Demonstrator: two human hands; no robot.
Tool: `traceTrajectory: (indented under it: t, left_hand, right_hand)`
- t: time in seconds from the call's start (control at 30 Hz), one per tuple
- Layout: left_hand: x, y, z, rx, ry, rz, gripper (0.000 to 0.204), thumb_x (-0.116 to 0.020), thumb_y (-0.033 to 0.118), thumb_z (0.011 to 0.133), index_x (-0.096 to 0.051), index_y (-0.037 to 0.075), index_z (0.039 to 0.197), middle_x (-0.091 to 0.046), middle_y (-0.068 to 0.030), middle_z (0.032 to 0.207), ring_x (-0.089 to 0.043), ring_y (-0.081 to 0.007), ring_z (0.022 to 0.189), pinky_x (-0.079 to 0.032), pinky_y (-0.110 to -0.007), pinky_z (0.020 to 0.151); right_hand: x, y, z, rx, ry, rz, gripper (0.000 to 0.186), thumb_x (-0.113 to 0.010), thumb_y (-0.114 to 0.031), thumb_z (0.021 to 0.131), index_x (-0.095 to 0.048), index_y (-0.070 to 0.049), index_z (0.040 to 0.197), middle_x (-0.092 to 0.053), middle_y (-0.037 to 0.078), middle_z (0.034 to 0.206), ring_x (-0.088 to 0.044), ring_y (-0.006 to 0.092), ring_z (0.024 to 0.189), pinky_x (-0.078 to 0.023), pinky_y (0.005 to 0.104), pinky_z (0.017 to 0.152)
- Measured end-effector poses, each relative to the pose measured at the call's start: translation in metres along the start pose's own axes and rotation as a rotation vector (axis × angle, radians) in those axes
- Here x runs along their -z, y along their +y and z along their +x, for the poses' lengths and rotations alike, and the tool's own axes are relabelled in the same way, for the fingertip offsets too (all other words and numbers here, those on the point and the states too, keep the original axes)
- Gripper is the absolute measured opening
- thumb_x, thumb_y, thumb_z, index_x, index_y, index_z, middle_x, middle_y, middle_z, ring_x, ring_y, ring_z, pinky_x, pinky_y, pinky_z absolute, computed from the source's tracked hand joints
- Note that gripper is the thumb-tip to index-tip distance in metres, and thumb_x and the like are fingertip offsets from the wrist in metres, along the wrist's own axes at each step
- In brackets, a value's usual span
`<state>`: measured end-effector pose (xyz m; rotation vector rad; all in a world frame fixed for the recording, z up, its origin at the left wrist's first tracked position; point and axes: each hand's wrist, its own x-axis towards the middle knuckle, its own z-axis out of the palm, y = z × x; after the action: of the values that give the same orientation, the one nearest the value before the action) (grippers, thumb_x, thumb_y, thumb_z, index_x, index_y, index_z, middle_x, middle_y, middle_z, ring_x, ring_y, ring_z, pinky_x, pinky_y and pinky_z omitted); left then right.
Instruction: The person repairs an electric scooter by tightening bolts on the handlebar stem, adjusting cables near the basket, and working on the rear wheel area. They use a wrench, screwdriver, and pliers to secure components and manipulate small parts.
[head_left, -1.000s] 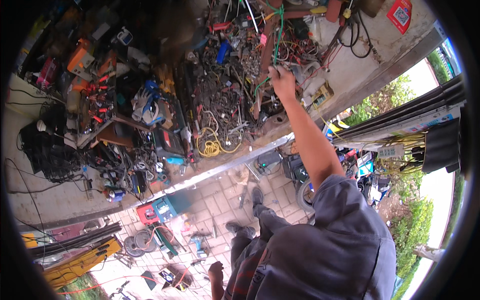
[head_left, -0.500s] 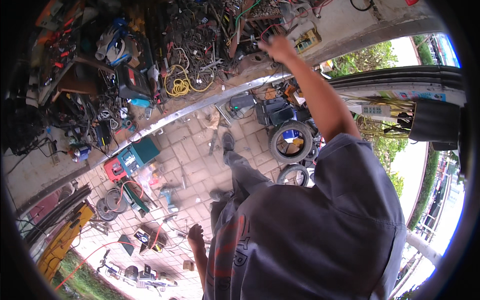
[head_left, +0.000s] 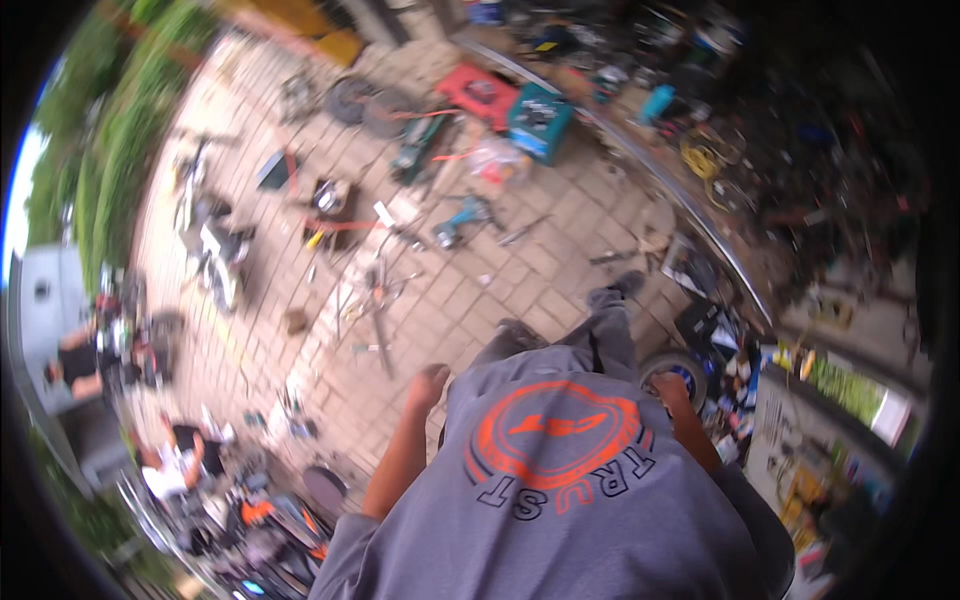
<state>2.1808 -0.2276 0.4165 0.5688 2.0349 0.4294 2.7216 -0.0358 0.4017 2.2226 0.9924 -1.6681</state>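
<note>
My left hand point(head_left: 430, 380) hangs low beside my grey shirt, over the paving point(head_left: 470, 290); its fingers are blurred, so I cannot make out whether it holds anything. My right hand point(head_left: 668, 385) is at the shirt's other side, in front of a tire with a blue rim point(head_left: 662, 365); its fingers are too smeared to read. Beyond my feet lie a teal cordless drill point(head_left: 455, 225), a red case point(head_left: 470, 95) and a teal case point(head_left: 537, 120).
A cluttered workbench point(head_left: 760, 290) with a metal edge runs along the right. Loose wheels point(head_left: 385, 113) and tools lie on the paving. A scooter point(head_left: 215, 245) stands on the left; two other people point(head_left: 75, 365) point(head_left: 170, 465) are by parked motorbikes point(head_left: 250, 525).
The view has swung from the bench toward the yard and blurred. My right hand has left the cable pile and dropped to my side.
</note>
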Motion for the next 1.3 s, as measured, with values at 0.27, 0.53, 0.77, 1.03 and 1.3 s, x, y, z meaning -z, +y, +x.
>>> traceTrajectory:
  t: [0.27,0.53,0.77,1.03,1.3]
  left_hand:
    - [0.04,-0.191,-0.101,0.475,0.37,-0.412,0.042,-0.058,0.027,0.086,-0.061,-0.004,0.115,-0.068,-0.0216,0.092,-0.068,-0.0267,0.082,-0.051,-0.037,0.077]
    - [0.049,-0.208,-0.148,0.557,0.487,-0.92,0.035,-0.059,0.026,0.089,-0.063,-0.004,0.107,-0.068,-0.0123,0.092,-0.064,-0.0186,0.08,-0.049,-0.031,0.071]
    - [0.083,-0.297,-0.227,0.777,0.711,-1.212,0.033,-0.057,0.026,0.091,-0.061,-0.002,0.108,-0.066,-0.0089,0.09,-0.061,-0.0178,0.077,-0.048,-0.03,0.068]
    - [0.141,-0.398,-0.27,0.865,0.545,-1.501,0.03,-0.054,0.026,0.093,-0.058,0.0,0.107,-0.063,-0.0078,0.088,-0.06,-0.0167,0.07,-0.048,-0.03,0.058]
    - [0.342,-0.614,-0.254,0.938,0.601,-1.366,0.036,-0.055,0.025,0.093,-0.053,-0.001,0.118,-0.062,-0.0102,0.103,-0.061,-0.0213,0.091,-0.05,-0.034,0.074]
  right_hand:
    - [-0.061,-0.146,-0.011,0.491,-0.117,-0.346,0.019,-0.065,-0.021,0.086,-0.064,-0.003,0.08,-0.059,0.004,0.064,-0.053,0.0144,0.047,-0.043,0.0305,0.04]
    - [-0.184,-0.307,-0.051,0.303,-0.111,-0.803,0.022,-0.064,-0.016,0.084,-0.062,0.001,0.07,-0.057,0.007,0.059,-0.052,0.0173,0.046,-0.041,0.0356,0.042]
    - [-0.532,-0.455,-0.043,0.758,-0.24,-1.292,0.033,-0.061,-0.028,0.084,-0.064,0.003,0.074,-0.065,0.013,0.066,-0.063,0.0207,0.057,-0.051,0.0345,0.053]
    - [-0.857,-0.464,-0.226,0.887,-0.563,-1.073,0.032,-0.059,-0.031,0.089,-0.065,0.0,0.093,-0.064,0.007,0.074,-0.06,0.0145,0.059,-0.047,0.0303,0.05]
    - [-0.827,-0.292,-0.177,0.524,-0.157,-1.329,0.035,-0.063,-0.032,0.085,-0.067,0.003,0.091,-0.067,0.012,0.074,-0.063,0.0185,0.062,-0.051,0.0353,0.056]
